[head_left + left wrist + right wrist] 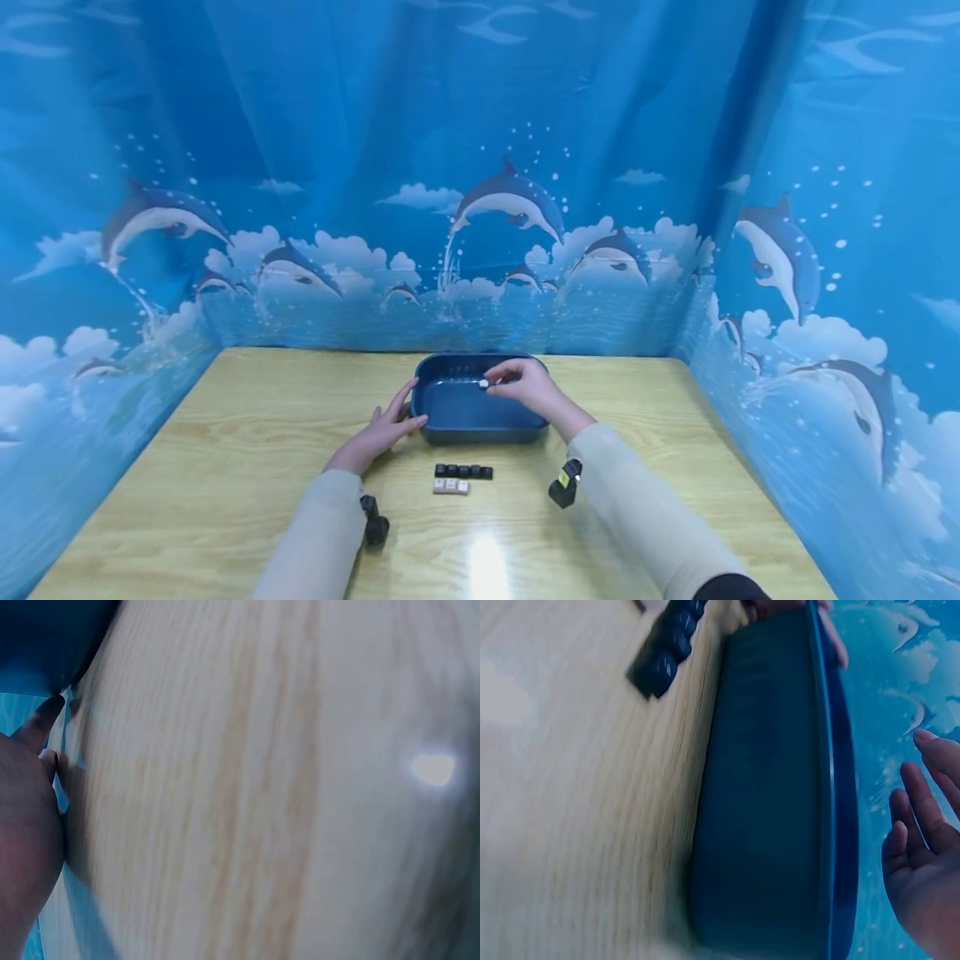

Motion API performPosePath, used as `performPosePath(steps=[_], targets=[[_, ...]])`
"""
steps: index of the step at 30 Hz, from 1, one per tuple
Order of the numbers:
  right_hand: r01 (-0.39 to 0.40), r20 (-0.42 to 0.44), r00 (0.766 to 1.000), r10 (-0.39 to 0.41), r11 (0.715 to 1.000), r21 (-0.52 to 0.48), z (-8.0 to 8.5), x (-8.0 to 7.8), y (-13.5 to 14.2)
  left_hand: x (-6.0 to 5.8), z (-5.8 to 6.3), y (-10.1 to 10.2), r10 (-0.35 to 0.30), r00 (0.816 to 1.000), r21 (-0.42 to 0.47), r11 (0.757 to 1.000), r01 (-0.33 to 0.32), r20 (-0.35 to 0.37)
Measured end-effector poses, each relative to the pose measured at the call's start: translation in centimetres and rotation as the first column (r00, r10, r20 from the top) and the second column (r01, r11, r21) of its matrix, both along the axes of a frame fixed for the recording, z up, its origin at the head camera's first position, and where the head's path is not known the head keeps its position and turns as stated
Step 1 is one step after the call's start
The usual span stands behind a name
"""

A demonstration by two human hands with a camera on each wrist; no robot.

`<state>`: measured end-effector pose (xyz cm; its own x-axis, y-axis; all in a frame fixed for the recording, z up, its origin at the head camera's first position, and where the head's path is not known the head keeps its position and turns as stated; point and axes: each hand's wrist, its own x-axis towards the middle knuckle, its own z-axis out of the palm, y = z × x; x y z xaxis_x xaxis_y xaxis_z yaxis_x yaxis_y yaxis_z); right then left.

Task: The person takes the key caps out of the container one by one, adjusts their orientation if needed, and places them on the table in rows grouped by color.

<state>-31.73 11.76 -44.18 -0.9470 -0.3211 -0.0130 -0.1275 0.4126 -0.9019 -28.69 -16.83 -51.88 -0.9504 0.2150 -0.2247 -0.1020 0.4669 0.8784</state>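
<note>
A dark blue tray (480, 435) stands toward the far side of the table. My left hand (382, 431) holds its left end, thumb and a fingertip at the rim; the left wrist view shows part of this hand beside the tray. Over the tray, my right hand (525, 385) pinches a small white keycap (483, 384) at its fingertips. The right wrist view shows the right hand's fingers beyond the rim, but not that keycap. In front of the tray lie a row of black keycaps (464, 472) and a shorter row of white keycaps (451, 486).
The wooden table (247, 467) carries the tray and both rows. A blue curtain (337, 167) with printed dolphins hangs behind the table and along both sides. Small black devices (564, 483) are strapped at both wrists.
</note>
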Motion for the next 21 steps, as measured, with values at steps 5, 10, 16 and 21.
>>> performPosePath(steps=[5, 10, 16, 21], targets=[[-0.047, 0.028, 0.999, 0.045, 0.995, 0.087, -0.5, -1.5, 0.0, -0.1, -0.2, 0.0, -0.01, 1.0, 0.0, 1.0, 0.01, -0.021], [-0.113, 0.068, 0.992, 0.105, 0.987, 0.118, -0.7, -2.9, -0.3, -0.1, -0.2, 0.0, 0.001, 1.0, 0.013, 1.0, -0.001, -0.004], [-0.151, 0.087, 0.986, 0.139, 0.976, 0.158, -1.1, -4.4, -0.8, -0.2, -0.3, 0.0, 0.02, 0.999, 0.014, 1.0, -0.02, 0.029], [-0.162, 0.096, 0.985, 0.143, 0.958, 0.238, -1.1, -5.2, -1.1, -0.1, -0.1, 0.1, 0.024, 0.999, 0.017, 1.0, -0.024, 0.022]])
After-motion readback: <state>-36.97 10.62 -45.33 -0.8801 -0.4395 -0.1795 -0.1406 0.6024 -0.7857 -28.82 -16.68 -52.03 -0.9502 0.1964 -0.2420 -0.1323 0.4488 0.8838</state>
